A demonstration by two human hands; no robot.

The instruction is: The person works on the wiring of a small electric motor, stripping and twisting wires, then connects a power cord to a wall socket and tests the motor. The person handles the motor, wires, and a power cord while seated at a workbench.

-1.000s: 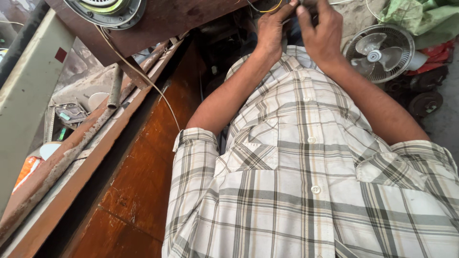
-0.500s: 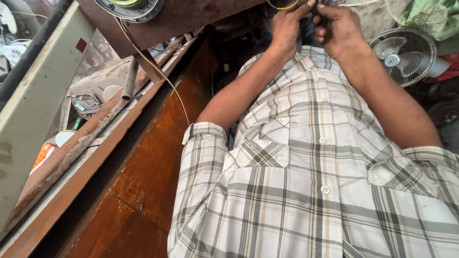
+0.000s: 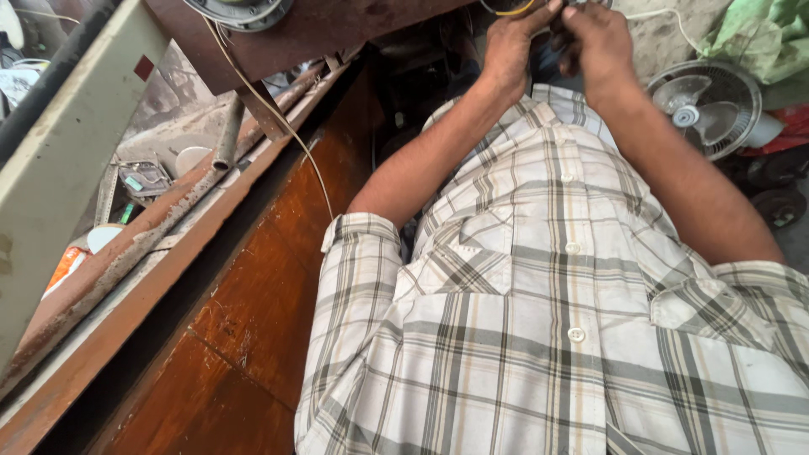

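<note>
yellow wire loop [image 3: 506, 8] sits at the top edge of the view, just above the left hand [image 3: 512, 46], whose fingers curl up to pinch it. the right hand [image 3: 597, 40] is close beside, fingers bent together on something dark and small; what, i cannot tell. a white fan [image 3: 706, 105] stands to the right.

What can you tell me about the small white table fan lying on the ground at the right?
The small white table fan has a round wire guard, pale blades and a light hub at its middle. It looks like plastic with a thin wire cage. Its face is tilted up toward the camera. It sits on the ground right of the person's right forearm, beside a green cloth and something red. No hand touches it. Whether it spins cannot be told.
</note>
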